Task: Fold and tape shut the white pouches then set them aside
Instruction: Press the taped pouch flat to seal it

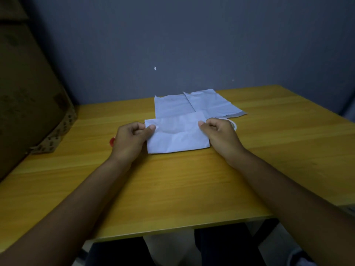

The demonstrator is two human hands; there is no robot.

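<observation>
The left hand (132,136) is pinching the left edge of the near pouch (177,136), thumb on top and fingers curled beneath. That pouch is lying on the table (172,185) between both hands, its far flap already turned over toward the person. The right hand (219,134) is pinching the right end of the same fold in the same way. So the first fold looks nearly made, but no tape is showing on it, and taping and setting aside are judged still to come.

Just behind it two more pouches are waiting flat: one (169,106) straight on, the other (209,102) angled to its right and overlapping it. Neither looks folded, so most of the work seems to be ahead.

Something red (112,141) is peeking out beside the left wrist; what it is cannot be told. A pale ring, probably the tape roll (234,125), is showing behind the right knuckles.

A cardboard box (28,89) is standing at the table's left end. The yellow wood table is butting against a plain grey wall (192,35), in dim light.
</observation>
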